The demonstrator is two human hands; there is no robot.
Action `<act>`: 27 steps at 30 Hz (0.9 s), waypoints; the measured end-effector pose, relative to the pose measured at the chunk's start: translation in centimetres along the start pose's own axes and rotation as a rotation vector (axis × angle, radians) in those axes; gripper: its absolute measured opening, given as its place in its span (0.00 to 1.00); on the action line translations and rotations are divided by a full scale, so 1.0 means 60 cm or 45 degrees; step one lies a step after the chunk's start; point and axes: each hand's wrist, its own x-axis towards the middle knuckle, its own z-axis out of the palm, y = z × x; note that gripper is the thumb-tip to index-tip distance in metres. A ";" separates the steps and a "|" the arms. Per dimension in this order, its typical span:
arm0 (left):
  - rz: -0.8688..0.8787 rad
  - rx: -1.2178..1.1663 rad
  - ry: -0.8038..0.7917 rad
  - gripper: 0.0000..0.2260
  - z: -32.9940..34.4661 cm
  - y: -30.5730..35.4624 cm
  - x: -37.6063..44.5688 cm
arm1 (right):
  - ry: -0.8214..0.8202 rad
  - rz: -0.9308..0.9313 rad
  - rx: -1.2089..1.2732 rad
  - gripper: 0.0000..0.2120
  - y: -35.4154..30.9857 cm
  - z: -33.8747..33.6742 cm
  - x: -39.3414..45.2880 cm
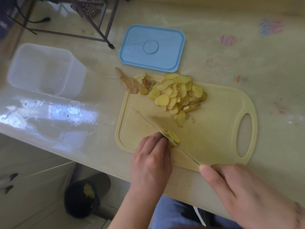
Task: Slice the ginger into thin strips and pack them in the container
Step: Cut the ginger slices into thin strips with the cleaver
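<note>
A yellow cutting board (214,129) lies on the table. A heap of thin ginger slices (179,95) covers its far part, with ginger peel (128,81) at the far left corner. Near the board's front edge my left hand (151,156) holds down a small stack of ginger slices (172,138) with curled fingertips. My right hand (239,192) grips the knife's handle, index finger along the spine. The knife (148,121) blade runs diagonally and cuts into that stack. A clear empty container (41,70) stands at the left. Its blue lid (151,47) lies beyond the board.
The table edge runs diagonally in front of the board. Below it on the floor stands a dark bin (82,197) with yellow scraps. Metal chair legs (99,27) stand on the table's far side. Coloured scribbles mark the table top at the right.
</note>
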 end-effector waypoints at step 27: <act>-0.005 -0.020 0.061 0.03 -0.004 -0.002 0.001 | 0.003 -0.049 -0.033 0.36 -0.001 0.013 0.024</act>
